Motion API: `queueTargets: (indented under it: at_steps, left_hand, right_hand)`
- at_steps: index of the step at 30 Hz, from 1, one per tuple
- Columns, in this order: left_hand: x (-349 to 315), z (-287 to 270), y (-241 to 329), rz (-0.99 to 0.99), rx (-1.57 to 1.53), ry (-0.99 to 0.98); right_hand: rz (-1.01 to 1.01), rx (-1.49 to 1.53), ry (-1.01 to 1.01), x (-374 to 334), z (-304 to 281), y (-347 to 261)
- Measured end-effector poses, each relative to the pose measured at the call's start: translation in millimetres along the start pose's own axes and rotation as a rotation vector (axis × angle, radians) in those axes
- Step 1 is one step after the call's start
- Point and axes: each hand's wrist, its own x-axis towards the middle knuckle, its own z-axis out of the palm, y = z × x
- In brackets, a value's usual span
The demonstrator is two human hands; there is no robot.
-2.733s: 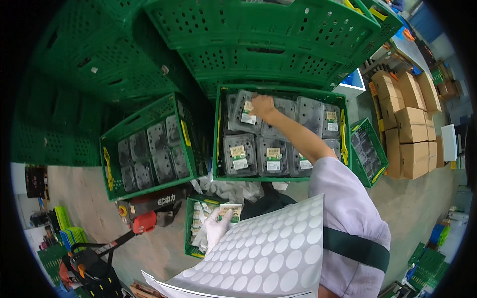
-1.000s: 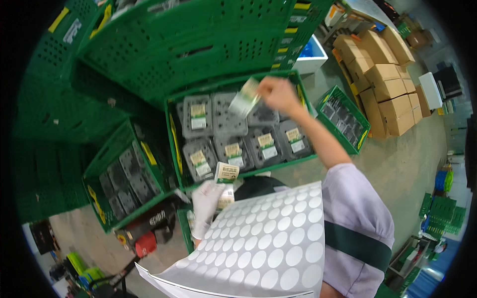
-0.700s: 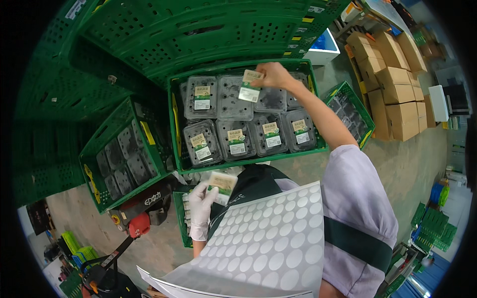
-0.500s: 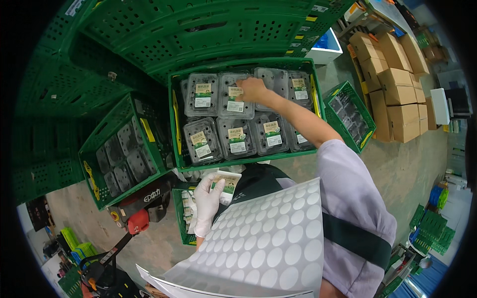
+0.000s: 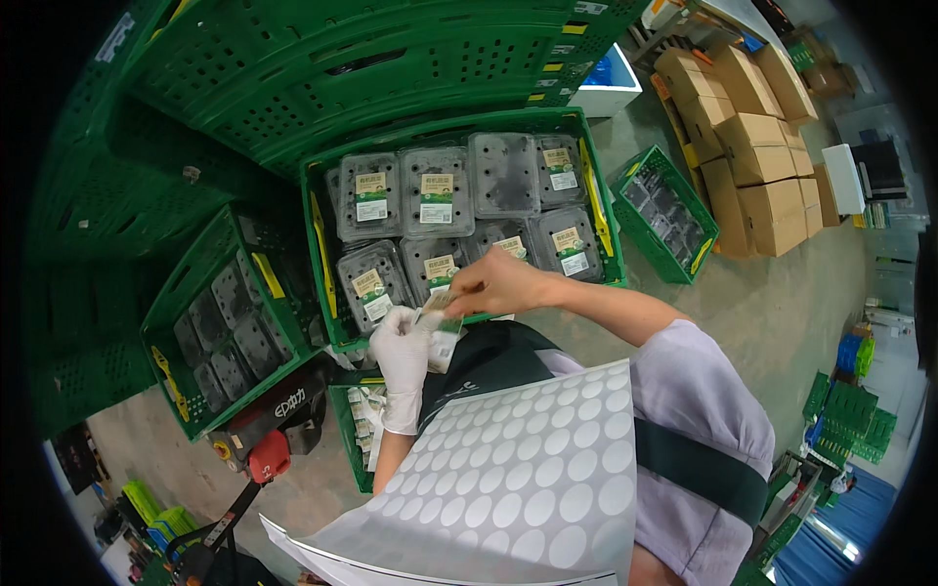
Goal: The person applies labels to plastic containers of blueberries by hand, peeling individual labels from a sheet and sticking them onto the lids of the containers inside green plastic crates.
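Note:
My left hand [image 5: 401, 356], in a white glove, is closed around a small stack of labels [image 5: 445, 349] just off the near edge of a green crate [image 5: 337, 330]. My bare right hand [image 5: 503, 285] pinches a beige-and-green label [image 5: 439, 301] at the top of that stack. Inside the crate, clear plastic clamshell boxes lie in two rows. A box in the far row [image 5: 504, 176] shows a bare lid, while the box to its left [image 5: 437, 192] carries a label. My right hand and forearm partly cover the near row.
A sheet of round white stickers [image 5: 528, 449] spreads across my front. Green crates with clamshells stand left [image 5: 156, 376] and right [image 5: 703, 259]. Tall stacked green crates [image 5: 293, 88] rise behind. A pallet-jack handle [image 5: 269, 456] is at lower left; cardboard boxes [image 5: 772, 215] stand far right.
My right hand has come back from the label on a far-row clamshell to the label stack in my left hand. The view has shifted, and the labelled lid is now uncovered.

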Motion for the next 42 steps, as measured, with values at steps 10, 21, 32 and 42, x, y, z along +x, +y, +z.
queueTargets:
  at_steps: [10, 21, 32, 42]
  left_hand:
    - [-8.8, -10.3, 9.0, 0.318, 0.083, -0.329]
    - [-34.7, -46.0, 6.0, 0.101, -0.384, 0.077]
    - [-50.8, -180.6, -46.0, -0.142, -0.274, 0.565]
    - [-47.1, -379.9, -152.1, -0.061, -0.256, 0.498]
  right_hand:
    - [0.342, -0.803, 0.287, 36.1, -134.4, 138.4]
    - [0.192, -0.363, 0.05, 85.8, -43.2, 49.3]
    - [-0.357, -0.065, -0.397, 188.9, 149.6, -109.9]
    - [-0.068, -0.887, -0.287, 486.5, 241.1, -32.9]
